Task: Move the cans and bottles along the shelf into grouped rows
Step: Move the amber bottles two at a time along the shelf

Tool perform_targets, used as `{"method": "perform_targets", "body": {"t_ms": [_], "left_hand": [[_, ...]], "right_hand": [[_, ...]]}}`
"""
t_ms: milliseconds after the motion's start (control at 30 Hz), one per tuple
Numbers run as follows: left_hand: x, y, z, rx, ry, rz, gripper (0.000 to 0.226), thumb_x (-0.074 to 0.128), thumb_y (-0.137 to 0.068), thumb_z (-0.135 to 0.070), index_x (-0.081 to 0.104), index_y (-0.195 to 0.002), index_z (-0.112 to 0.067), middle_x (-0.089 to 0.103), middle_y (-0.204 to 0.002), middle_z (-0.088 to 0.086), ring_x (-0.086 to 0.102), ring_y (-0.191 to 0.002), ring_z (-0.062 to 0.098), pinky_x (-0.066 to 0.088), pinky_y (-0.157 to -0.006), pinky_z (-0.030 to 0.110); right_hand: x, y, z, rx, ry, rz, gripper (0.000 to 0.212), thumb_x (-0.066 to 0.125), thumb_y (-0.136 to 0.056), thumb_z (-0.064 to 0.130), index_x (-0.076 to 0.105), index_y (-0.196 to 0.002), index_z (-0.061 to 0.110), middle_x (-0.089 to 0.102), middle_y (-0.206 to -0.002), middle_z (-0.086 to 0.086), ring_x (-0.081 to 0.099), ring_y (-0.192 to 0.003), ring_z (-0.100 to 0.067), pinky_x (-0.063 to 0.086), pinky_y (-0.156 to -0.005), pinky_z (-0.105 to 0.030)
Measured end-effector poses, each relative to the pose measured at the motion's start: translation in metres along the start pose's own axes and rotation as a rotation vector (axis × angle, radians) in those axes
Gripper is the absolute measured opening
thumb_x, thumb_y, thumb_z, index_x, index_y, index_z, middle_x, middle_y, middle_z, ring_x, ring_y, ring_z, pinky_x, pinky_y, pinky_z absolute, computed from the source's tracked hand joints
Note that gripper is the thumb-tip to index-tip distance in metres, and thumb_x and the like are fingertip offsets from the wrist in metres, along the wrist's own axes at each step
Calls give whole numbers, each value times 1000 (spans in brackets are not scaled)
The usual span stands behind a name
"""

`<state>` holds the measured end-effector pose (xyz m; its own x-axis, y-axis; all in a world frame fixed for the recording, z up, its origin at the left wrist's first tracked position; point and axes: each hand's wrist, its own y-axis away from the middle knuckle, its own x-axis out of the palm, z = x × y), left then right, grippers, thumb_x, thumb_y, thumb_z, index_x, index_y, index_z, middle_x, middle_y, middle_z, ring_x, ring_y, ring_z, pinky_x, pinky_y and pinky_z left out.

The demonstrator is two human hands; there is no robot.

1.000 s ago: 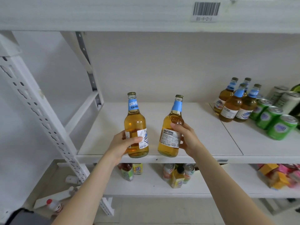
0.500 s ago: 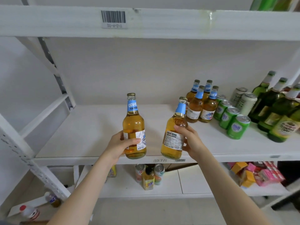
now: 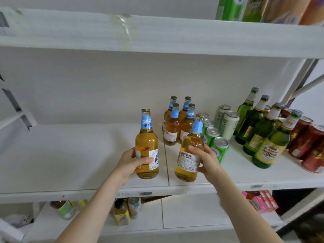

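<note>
I hold two amber beer bottles with blue neck labels over the front of the white middle shelf (image 3: 70, 163). My left hand (image 3: 130, 163) grips the left bottle (image 3: 147, 146), which is upright. My right hand (image 3: 207, 160) grips the right bottle (image 3: 190, 155), tilted slightly to the right. Behind them stands a group of several matching amber bottles (image 3: 178, 123). Green cans (image 3: 216, 142) line up to the right of that group, partly hidden by the right bottle.
Two pale cans (image 3: 228, 120), several green glass bottles (image 3: 263, 130) and red cans (image 3: 308, 144) fill the shelf's right end. The upper shelf (image 3: 157, 35) hangs above. The lower shelf (image 3: 192, 213) carries small bottles, cans and pink boxes (image 3: 261, 202).
Both hands have carried their bottles rightward along the shelf, close to the group of amber bottles. The view has swung right, showing more green bottles and red cans.
</note>
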<state>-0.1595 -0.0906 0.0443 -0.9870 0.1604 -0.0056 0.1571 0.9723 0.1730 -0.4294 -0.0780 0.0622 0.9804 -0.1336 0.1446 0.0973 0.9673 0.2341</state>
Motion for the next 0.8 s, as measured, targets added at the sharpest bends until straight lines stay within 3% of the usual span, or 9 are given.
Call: {"method": "perform_targets", "body": {"t_ms": [100, 233, 433, 567, 700, 800], "left_hand": [[37, -3, 6, -12, 22, -43, 80, 91, -42, -42, 66, -116, -23, 76, -108, -1, 69, -106, 25, 55, -94, 48], [68, -9, 11, -6, 37, -86, 80, 93, -40, -38, 66, -114, -22, 75, -109, 1, 67, -109, 28, 53, -96, 52], [79, -31, 14, 5, 4, -140, 57, 90, -62, -5, 66, -111, -23, 76, -106, -2, 68, -107, 23, 56, -93, 45], [73, -55, 14, 2, -42, -167, 66, 94, -54, -9, 64, -111, -24, 73, -110, -1, 67, -107, 23, 56, -92, 44], [71, -81, 18, 12, -58, -186, 85, 96, -28, -26, 65, -106, -25, 74, -107, 0, 70, -103, 23, 58, -88, 45], [70, -100, 25, 20, -78, -186, 87, 96, -26, -27, 65, -107, -26, 75, -106, -2, 71, -102, 22, 58, -89, 47]], "right_hand": [[-31, -7, 4, -11, 17, 21, 52, 81, -74, 21, 62, -122, 23, 73, -110, -2, 68, -100, -22, 53, -74, -39], [-56, -18, 7, -33, 12, 53, 45, 82, -73, 15, 63, -113, 26, 72, -107, -1, 69, -97, -21, 53, -72, -36], [-63, -48, -1, -97, -5, 78, 74, 91, -51, 24, 64, -120, 22, 75, -109, -1, 71, -103, -25, 55, -78, -37], [-55, -71, -7, -162, -11, 102, 80, 94, -45, 27, 64, -119, 24, 75, -109, -3, 71, -105, -24, 54, -96, -49], [-43, -89, -11, -246, 54, 53, 86, 94, -43, 31, 62, -122, 21, 75, -107, -2, 71, -102, -21, 55, -95, -47], [-35, -102, -18, -309, 91, 27, 76, 94, -55, 14, 60, -122, 21, 73, -109, -2, 71, -101, -19, 57, -91, -40]]}}
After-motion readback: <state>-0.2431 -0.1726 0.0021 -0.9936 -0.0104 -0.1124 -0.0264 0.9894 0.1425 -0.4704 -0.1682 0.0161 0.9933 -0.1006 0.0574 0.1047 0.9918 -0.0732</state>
